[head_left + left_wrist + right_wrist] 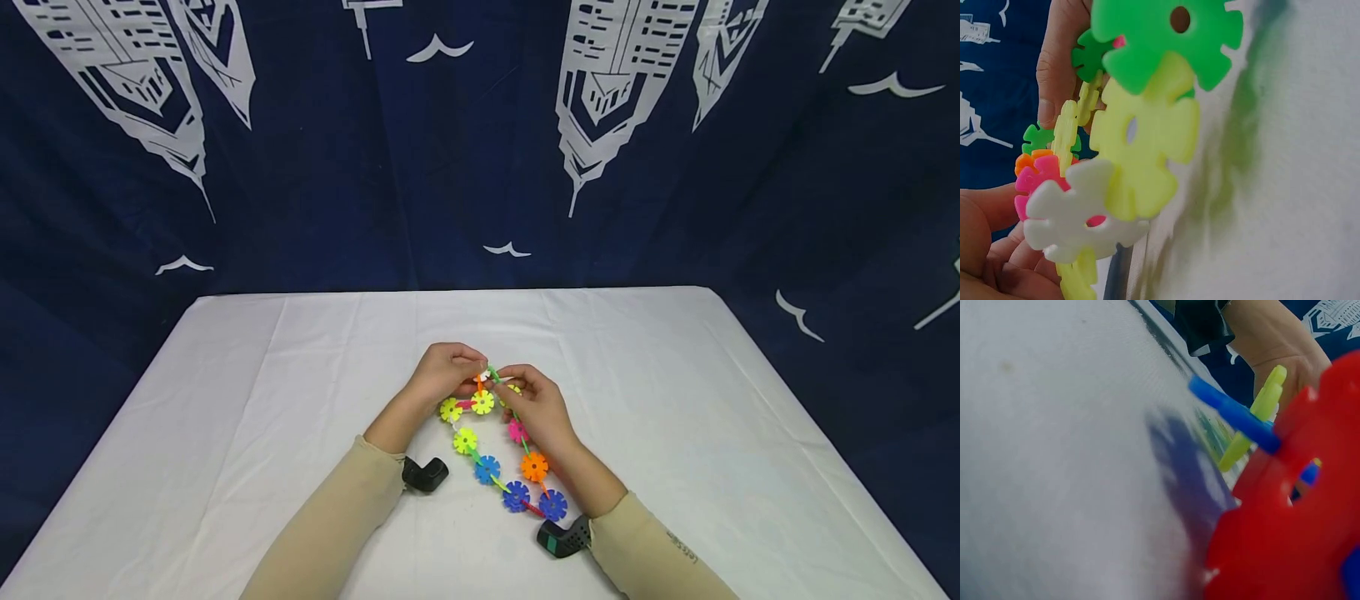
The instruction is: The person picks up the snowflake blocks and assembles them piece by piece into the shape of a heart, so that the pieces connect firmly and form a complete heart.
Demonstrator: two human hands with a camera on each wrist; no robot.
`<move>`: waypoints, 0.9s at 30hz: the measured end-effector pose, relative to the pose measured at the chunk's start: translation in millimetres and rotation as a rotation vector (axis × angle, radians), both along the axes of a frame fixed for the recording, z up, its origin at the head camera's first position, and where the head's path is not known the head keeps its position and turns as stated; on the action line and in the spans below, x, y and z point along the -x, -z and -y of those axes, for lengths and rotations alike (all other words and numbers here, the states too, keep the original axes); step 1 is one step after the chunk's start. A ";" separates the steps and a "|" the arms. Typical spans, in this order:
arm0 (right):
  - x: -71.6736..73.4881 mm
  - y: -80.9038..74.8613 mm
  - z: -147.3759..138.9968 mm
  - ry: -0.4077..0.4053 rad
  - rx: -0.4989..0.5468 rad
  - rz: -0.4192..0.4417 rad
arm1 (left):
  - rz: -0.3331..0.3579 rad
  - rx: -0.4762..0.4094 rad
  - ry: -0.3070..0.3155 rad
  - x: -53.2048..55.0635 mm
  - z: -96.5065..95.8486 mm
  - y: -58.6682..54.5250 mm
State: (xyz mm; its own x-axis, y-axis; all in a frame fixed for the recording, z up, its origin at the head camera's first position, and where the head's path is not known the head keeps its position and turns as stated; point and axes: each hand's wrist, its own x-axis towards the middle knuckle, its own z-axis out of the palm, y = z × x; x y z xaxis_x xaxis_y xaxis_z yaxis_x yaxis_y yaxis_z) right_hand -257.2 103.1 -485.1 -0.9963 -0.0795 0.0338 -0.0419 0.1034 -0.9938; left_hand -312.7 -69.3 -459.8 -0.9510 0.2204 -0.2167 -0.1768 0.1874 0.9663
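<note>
A loop-shaped chain of colourful notched plastic discs hangs between both hands, with yellow discs (465, 440), a light blue disc (487, 469), dark blue discs (553, 505) and an orange disc (534, 467). At its far end my left hand (444, 371) pinches the chain near a small white and orange part. My right hand (542, 410) grips the facing end by a green disc (493, 374), fingertips close to the left ones. Up close in the left wrist view are a white disc (1060, 212) and a green disc (1216, 37). A red disc (1310, 544) fills the right wrist view's corner.
A white cloth covers the table (300, 400). Behind it hangs a dark blue curtain (450, 167) with white building prints. Black wrist devices (425, 474) sit by both sleeves, the right one (564, 537) close to the chain's near end.
</note>
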 end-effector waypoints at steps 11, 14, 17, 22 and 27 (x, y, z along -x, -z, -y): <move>3.0 1.8 -1.0 0.084 0.001 -0.009 | -0.023 0.003 0.064 -3.7 0.0 -0.7; 2.8 1.3 -0.9 0.080 0.004 -0.008 | -0.017 0.008 0.078 -2.7 2.1 -0.3; 2.5 1.0 -0.4 0.082 0.002 -0.008 | -0.004 0.004 0.093 -0.6 4.0 0.1; 2.5 0.8 0.1 0.073 0.004 -0.029 | 0.014 0.006 0.099 1.1 5.6 -0.8; 1.1 -0.5 0.5 0.087 -0.019 -0.052 | 0.017 -0.004 0.104 0.3 4.9 -2.7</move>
